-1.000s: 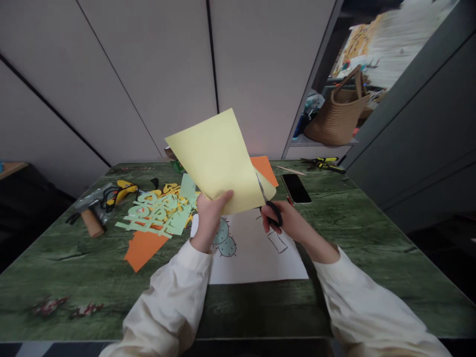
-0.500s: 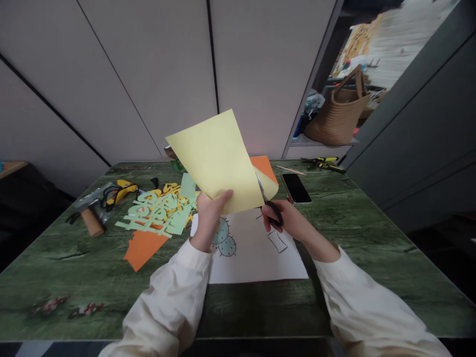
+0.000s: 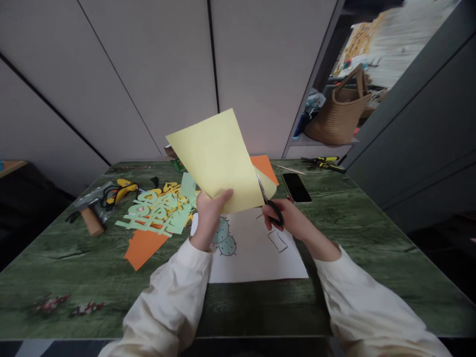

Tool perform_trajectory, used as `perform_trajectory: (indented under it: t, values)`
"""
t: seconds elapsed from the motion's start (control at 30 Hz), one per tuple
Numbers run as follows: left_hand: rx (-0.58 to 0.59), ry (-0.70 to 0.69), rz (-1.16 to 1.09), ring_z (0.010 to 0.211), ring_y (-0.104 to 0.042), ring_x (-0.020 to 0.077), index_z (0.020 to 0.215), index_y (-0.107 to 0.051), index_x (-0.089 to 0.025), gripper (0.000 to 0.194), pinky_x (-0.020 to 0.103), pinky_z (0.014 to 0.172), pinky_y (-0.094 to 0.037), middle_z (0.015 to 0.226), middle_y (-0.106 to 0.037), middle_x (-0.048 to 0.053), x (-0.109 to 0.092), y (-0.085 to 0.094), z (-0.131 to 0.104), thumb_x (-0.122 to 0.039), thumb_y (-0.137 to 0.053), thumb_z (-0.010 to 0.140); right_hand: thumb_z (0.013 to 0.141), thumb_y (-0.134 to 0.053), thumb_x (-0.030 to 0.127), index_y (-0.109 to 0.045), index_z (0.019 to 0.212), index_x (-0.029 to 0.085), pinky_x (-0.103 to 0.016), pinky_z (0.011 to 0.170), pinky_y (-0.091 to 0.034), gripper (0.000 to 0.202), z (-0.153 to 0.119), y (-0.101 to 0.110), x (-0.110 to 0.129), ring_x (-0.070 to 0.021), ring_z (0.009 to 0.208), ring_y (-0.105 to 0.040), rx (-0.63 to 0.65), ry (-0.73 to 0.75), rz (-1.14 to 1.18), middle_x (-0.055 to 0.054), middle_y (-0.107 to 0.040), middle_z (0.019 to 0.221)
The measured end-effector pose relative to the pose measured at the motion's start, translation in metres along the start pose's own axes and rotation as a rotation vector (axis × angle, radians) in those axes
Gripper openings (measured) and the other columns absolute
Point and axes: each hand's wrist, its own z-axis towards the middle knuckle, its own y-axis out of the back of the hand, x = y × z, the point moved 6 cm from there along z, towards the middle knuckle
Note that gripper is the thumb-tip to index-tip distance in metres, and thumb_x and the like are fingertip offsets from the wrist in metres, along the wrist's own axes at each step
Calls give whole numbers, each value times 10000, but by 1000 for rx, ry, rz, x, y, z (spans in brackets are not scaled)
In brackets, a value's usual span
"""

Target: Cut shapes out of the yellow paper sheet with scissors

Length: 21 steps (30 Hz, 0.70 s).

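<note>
A sheet of yellow paper (image 3: 213,153) is held up in my left hand (image 3: 211,213), thumb on its face near the lower edge and the other fingers hidden behind. My right hand (image 3: 288,216) grips black-handled scissors (image 3: 274,212), whose blades lie along the sheet's right side. A strip of the yellow paper curls away to the right of the blades. Beneath both hands lies a white sheet (image 3: 256,265) with a drawing of blue-green spiky rounds on its left and an outlined shape on its right.
Green and yellow paper cut-outs (image 3: 159,208) are heaped at left, by orange paper (image 3: 145,246). Beyond them are a wooden-handled hammer (image 3: 91,221) and a yellow tool (image 3: 122,191). A phone (image 3: 296,188), pliers (image 3: 325,163) and another orange sheet (image 3: 266,166) sit at the back right.
Very little differs. The curled yellow strip at the right has shifted slightly leftward, and the scissors and right hand have moved only a trace. My left hand stays in place.
</note>
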Motion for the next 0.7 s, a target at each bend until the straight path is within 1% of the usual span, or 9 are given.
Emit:
perform_trajectory:
  t: [0.2, 0.47, 0.7]
  values:
    - [-7, 2, 11, 846, -645, 232, 970, -622, -113, 488, 355, 746, -530, 985, -670, 126, 0, 1, 1, -269, -785, 537, 824, -491, 480, -500, 544, 148, -211, 364, -223, 435, 0, 3, -2, -42, 353, -336, -5, -4, -40, -7, -540, 468]
    - [1, 4, 12, 841, -643, 221, 960, -626, -120, 471, 350, 742, -528, 991, -670, 117, 4, 2, 2, -277, -783, 545, 825, -489, 470, -463, 548, 160, -216, 369, -223, 417, 0, 0, 1, -42, 349, -332, 3, 22, 6, -1, -549, 475]
    - [-2, 16, 23, 828, -645, 221, 933, -632, -114, 446, 337, 725, -531, 976, -674, 118, 1, 0, -1, -276, -777, 544, 847, -468, 458, -482, 579, 155, -214, 377, -225, 405, 0, 0, -1, -42, 358, -338, 6, 41, 15, 3, -555, 494]
